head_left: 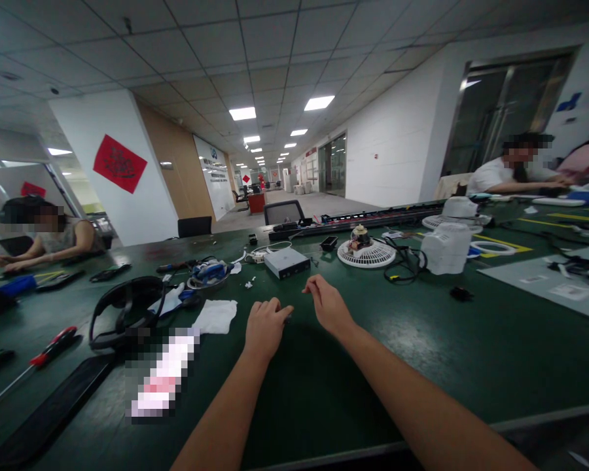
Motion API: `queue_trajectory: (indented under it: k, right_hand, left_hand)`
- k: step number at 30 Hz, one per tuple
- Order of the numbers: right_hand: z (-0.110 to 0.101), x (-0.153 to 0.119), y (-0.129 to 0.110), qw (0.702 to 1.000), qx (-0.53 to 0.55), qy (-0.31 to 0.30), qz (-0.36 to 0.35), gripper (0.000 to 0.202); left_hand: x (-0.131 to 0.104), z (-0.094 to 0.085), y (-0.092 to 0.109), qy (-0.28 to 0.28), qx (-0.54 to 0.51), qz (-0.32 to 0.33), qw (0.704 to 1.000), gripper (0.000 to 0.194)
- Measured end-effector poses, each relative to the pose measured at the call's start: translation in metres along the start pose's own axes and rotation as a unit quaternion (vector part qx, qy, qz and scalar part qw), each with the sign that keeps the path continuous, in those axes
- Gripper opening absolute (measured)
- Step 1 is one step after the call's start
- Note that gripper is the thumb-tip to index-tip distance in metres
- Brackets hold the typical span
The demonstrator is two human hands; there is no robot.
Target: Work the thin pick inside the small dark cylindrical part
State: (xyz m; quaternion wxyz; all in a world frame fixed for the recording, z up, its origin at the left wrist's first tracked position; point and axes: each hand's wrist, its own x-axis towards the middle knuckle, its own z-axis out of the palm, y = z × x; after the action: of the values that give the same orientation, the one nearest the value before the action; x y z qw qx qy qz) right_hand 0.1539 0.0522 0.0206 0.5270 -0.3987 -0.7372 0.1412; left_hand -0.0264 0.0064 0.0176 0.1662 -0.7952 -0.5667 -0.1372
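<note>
My left hand (267, 327) is above the green table (422, 353), its fingers curled together around something small and dark that shows only at the fingertips. To its right, my right hand (328, 302) has thumb and fingers pinched together; whatever they hold, if anything, is too small to name. The two hands are apart. Just beyond them lies a silver and black metal box (287, 263), which neither hand touches. A white fan grille with a motor (366, 252) lies behind my right hand. A white cloth (216, 316) is left of my left hand.
A black headset (126, 313), a red-handled screwdriver (53, 347) and a long black panel (53, 409) lie at left. A white plastic housing (446, 248), black cables (406, 261) and a grey sheet (554, 278) are at right. Other people sit at both sides.
</note>
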Motion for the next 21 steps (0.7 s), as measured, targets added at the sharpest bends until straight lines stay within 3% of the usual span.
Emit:
queue_trajectory:
  k: [11, 16, 19, 21]
  right_hand:
    - [-0.003, 0.001, -0.006, 0.991, -0.093, -0.084, -0.046, 0.023]
    - [-0.002, -0.004, 0.000, 0.968, -0.180, -0.175, -0.004, 0.008]
    - [0.000, -0.007, 0.004, 0.951, -0.204, -0.233, 0.020, 0.018]
    - [0.001, -0.007, 0.004, 0.944, -0.207, -0.255, 0.023, 0.013]
  left_hand:
    - [0.000, 0.003, -0.001, 0.017, -0.009, -0.013, 1.000, 0.035]
    - [0.000, 0.004, -0.002, 0.027, -0.022, -0.032, 0.999, 0.038]
    - [0.000, 0.004, -0.002, 0.033, -0.028, -0.037, 0.998, 0.036]
    - [0.000, 0.003, -0.002, 0.034, -0.032, -0.037, 0.998, 0.035]
